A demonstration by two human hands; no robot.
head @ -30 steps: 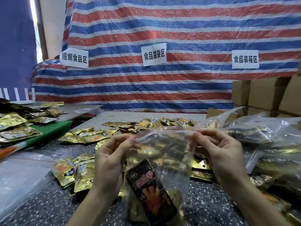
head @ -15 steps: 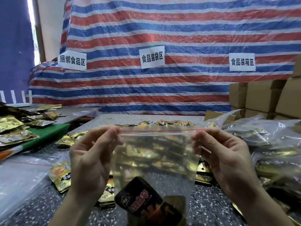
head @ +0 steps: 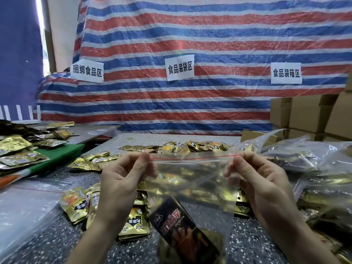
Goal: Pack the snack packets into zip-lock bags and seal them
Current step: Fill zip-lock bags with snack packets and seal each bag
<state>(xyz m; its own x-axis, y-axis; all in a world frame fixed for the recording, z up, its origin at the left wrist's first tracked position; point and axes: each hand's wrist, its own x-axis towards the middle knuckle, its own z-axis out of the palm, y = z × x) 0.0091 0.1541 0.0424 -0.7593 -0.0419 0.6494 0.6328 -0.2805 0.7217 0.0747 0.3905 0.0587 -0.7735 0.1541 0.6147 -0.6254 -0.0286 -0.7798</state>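
A clear zip-lock bag [head: 192, 180] with a red strip along its top hangs in front of me above the table. My left hand [head: 122, 180] pinches its top left corner and my right hand [head: 255, 178] pinches its top right corner, so the top edge is stretched straight between them. Inside, at the bottom, lie a black and orange snack packet [head: 182, 233] and a gold one [head: 211, 242]. Loose gold snack packets [head: 80, 204] lie scattered on the speckled table [head: 47, 242] below and beyond the bag.
Filled clear bags [head: 312, 161] pile up at the right, with cardboard boxes [head: 312, 115] behind them. Empty clear bags [head: 22, 204] lie at the left front. More packets rest on a green board [head: 57, 153] at the left. A striped tarpaulin [head: 209, 44] with paper signs closes the back.
The bag's mouth was gathered loosely between my hands a second ago. Both hands have moved apart and pulled the top edge taut and straight.
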